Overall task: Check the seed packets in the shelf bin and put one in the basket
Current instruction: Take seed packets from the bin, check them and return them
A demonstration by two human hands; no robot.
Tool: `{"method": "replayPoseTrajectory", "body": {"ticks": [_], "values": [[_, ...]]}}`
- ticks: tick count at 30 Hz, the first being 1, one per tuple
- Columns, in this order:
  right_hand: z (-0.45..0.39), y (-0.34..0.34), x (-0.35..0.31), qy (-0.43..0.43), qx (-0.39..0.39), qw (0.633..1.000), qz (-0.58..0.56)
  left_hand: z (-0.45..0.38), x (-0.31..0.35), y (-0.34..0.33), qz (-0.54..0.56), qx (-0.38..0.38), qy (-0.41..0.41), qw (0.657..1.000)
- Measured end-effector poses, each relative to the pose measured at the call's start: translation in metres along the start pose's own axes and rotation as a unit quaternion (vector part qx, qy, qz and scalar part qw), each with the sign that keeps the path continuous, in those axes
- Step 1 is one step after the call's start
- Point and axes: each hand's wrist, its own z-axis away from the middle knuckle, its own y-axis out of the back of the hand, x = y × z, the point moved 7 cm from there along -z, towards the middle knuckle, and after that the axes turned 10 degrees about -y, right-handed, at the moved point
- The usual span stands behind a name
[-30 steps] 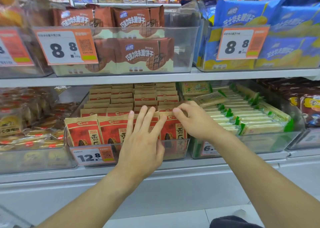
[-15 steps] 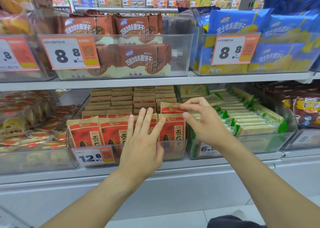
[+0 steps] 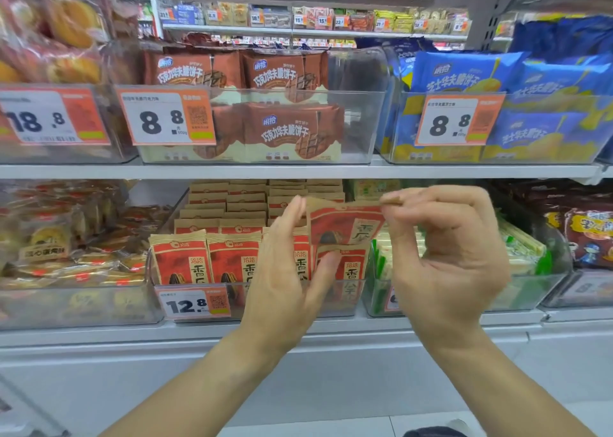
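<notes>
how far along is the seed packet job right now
Done: one seed packet is lifted above the rows in the shelf bin. In hand: the right hand pinches its top corner, and the left hand touches its left edge, thumb against the front packets. Left: no basket is in view, so dropping the packet in is not yet done.

Your lower shelf: price tag (image 3: 193, 304) on the clear seed bin (image 3: 338, 299) reads "12.8". Red seed packets (image 3: 180, 257) carry "洽洽" and "香瓜", lower characters hidden by the bin.

Upper shelf, centre: tag (image 3: 166, 120) reads "8 8"; brown biscuit packs (image 3: 288, 131) read "闲拾 巧克力华夫脆饼干".

Upper right: tag (image 3: 459, 120) reads "8 8"; blue packs (image 3: 461, 71) read "闲拾 芝士华夫脆饼干".

Upper left: tag (image 3: 49, 118) reads "18 .8".

Far aisle tags too small for you to read.
</notes>
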Motion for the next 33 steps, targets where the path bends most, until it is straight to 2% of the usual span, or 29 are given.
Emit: {"method": "replayPoseTrajectory", "body": {"ticks": [2,4,6,8,10,12,16,19,23,29,33], "values": [[0.004,-0.006,-0.013,-0.025,0.017,0.999,-0.044,-0.002,0.012,0.010,0.048,0.036,0.010,0.998],[0.007,-0.009,-0.019,-0.088,0.042,0.991,-0.092,0.000,0.019,0.019,0.087,0.070,0.044,0.993],[0.012,-0.011,-0.010,-0.200,0.061,0.969,-0.134,0.005,0.019,0.022,0.132,0.085,0.093,0.983],[0.026,-0.013,0.008,-0.339,0.059,0.926,-0.154,0.013,0.014,0.021,0.179,0.081,0.170,0.966],[0.048,-0.021,0.026,-0.465,-0.006,0.877,-0.118,0.022,0.005,0.015,0.208,0.055,0.247,0.945],[0.071,-0.029,0.038,-0.541,-0.085,0.834,-0.071,0.032,-0.005,0.012,0.221,0.022,0.304,0.926],[0.080,-0.033,0.049,-0.548,-0.119,0.828,0.008,0.045,-0.019,0.009,0.253,-0.042,0.376,0.890],[0.079,-0.040,0.060,-0.554,-0.138,0.820,0.024,0.048,-0.018,0.010,0.256,-0.060,0.385,0.885],[0.081,-0.056,0.073,-0.562,-0.206,0.801,0.011,0.050,-0.029,0.020,0.216,-0.033,0.391,0.894],[0.081,-0.074,0.086,-0.593,-0.340,0.729,-0.039,0.044,-0.040,0.033,0.171,0.010,0.405,0.898],[0.085,-0.083,0.078,-0.579,-0.423,0.694,-0.073,0.039,-0.041,0.048,0.138,0.083,0.400,0.902]]}}
